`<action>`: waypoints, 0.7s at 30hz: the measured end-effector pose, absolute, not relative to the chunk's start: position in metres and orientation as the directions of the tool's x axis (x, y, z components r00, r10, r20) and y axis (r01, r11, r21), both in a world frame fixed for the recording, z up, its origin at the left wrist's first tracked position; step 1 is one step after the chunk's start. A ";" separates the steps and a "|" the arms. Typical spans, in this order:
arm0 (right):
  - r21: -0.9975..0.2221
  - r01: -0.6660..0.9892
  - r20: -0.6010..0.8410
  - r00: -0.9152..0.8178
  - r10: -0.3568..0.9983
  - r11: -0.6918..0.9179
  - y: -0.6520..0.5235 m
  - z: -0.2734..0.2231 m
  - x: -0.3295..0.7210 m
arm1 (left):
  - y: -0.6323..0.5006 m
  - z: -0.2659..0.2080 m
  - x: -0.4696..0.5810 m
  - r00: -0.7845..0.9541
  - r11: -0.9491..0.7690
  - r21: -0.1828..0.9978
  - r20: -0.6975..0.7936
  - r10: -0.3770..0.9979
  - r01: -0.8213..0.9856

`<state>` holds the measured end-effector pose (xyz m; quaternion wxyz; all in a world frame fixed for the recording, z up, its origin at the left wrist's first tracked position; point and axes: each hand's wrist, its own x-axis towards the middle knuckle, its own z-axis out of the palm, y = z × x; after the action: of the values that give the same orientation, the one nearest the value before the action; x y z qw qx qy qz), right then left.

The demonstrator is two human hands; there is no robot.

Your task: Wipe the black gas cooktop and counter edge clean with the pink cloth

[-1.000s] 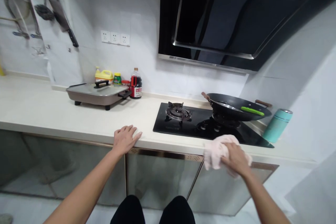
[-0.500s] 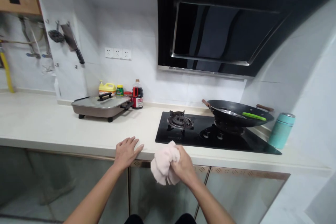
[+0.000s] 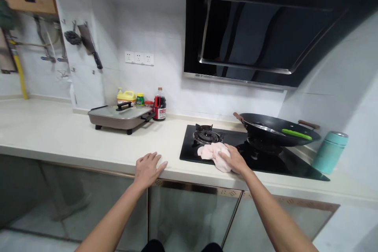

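Across the front edge of the stove lies a crumpled pink cloth, its longer axis slanting from back left to front right, with the right hand bunched over its right end and the left hand spread on the counter left of the stove.

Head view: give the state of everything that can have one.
Pink cloth, bunched in the right hand
Left hand, resting on the counter
Rectangular pan, lid on
Wok, uncovered
Left burner, no visible flame
Sauce bottle, capped
Turquoise flask, standing
Cleaver, hanging
Wall sockets, unused
Cabinet doors, shut
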<state>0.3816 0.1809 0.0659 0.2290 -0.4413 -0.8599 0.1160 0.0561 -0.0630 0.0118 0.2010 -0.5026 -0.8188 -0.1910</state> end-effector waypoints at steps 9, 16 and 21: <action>-0.311 0.558 0.346 -0.688 0.638 0.769 0.086 0.042 0.273 | -0.050 0.015 0.075 -0.414 0.309 0.288 0.454 0.789 0.906; -0.487 0.230 0.405 -0.795 0.451 0.843 0.062 0.060 0.287 | -0.016 0.040 0.128 -0.171 0.020 0.302 0.482 0.860 0.953; -0.561 0.141 0.490 -0.737 0.465 0.815 0.053 0.098 0.434 | 0.003 0.060 0.139 -0.186 0.142 0.241 0.169 0.968 0.960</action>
<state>0.4335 0.0529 0.0983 0.3208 -0.1687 -0.8971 0.2526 0.1390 0.0028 0.0603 -0.0136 -0.6379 -0.7556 -0.1482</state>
